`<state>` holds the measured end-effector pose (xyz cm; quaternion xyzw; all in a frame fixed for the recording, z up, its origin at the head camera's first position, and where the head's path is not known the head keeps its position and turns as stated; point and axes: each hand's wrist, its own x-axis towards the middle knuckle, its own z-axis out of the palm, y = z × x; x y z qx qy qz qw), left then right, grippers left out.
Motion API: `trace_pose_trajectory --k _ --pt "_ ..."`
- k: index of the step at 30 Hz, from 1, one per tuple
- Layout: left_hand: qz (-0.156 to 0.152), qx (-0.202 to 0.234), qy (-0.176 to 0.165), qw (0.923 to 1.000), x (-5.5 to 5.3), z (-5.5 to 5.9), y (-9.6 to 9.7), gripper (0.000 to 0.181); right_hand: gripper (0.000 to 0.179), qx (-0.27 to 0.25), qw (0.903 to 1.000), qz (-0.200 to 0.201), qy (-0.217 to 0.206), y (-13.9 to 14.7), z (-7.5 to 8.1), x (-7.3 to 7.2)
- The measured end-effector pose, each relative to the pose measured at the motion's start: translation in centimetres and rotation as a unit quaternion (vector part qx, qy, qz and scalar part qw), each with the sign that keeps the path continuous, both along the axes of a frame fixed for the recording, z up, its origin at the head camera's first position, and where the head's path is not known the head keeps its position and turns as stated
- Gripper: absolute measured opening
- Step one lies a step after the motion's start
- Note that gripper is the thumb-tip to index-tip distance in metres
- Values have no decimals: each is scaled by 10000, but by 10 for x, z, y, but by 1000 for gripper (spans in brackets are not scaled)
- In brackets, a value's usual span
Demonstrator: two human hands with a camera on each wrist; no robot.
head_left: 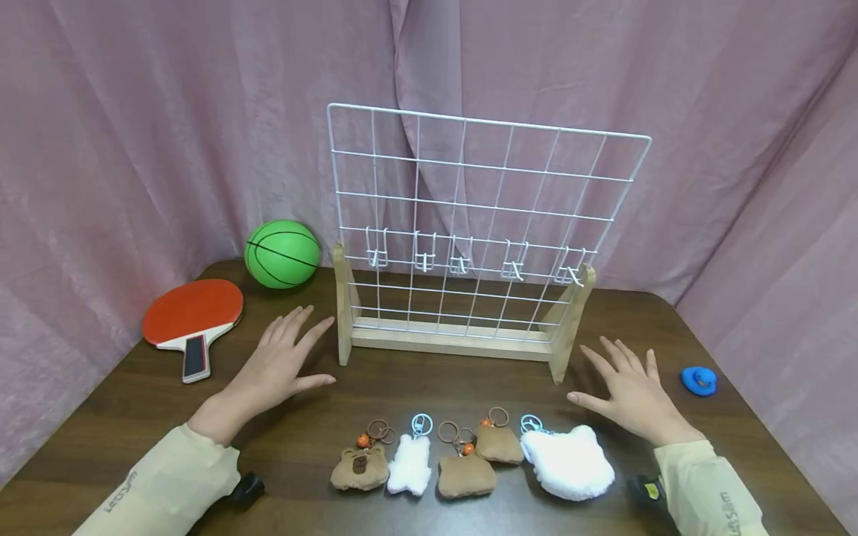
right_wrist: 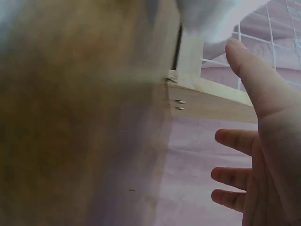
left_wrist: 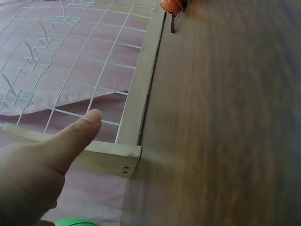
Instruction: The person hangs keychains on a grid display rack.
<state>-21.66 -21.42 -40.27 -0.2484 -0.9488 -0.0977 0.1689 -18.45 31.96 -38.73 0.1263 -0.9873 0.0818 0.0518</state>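
Note:
In the head view my left hand [head_left: 278, 365] is spread with straight fingers, left of the wire grid rack [head_left: 449, 339] and holding nothing. My right hand [head_left: 630, 391], also spread and without anything in it, is off the rack's right foot. Between the hands lies a row of plush keychains: a brown bear-like one [head_left: 360, 470], a slim white one [head_left: 410, 465], two plain brown ones, one in front [head_left: 466, 476] and one behind [head_left: 499, 444], and a big fluffy white one [head_left: 568, 463] nearest my right hand. Several white hooks [head_left: 424, 260] hang across the grid.
A red table tennis paddle [head_left: 194, 316] lies at the left edge of the wooden table [head_left: 295, 476], with a green ball [head_left: 282, 254] behind it. On the far right sits a blue rubber duck [head_left: 699, 380]. Pink curtains [head_left: 201, 134] hang behind the table.

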Motion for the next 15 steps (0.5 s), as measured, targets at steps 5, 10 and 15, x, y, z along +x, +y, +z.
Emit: trace_pose_trajectory --k 5,10,15 --pt "8 257 74 9996 -2 2 1 90 87 12 10000 50 12 -1 10 3" --pt "4 697 192 9974 -3 4 3 85 86 -63 9998 184 1 -1 22 8" --pt "-45 1176 341 9925 -5 7 6 79 83 -182 9996 205 -30 -5 33 13"
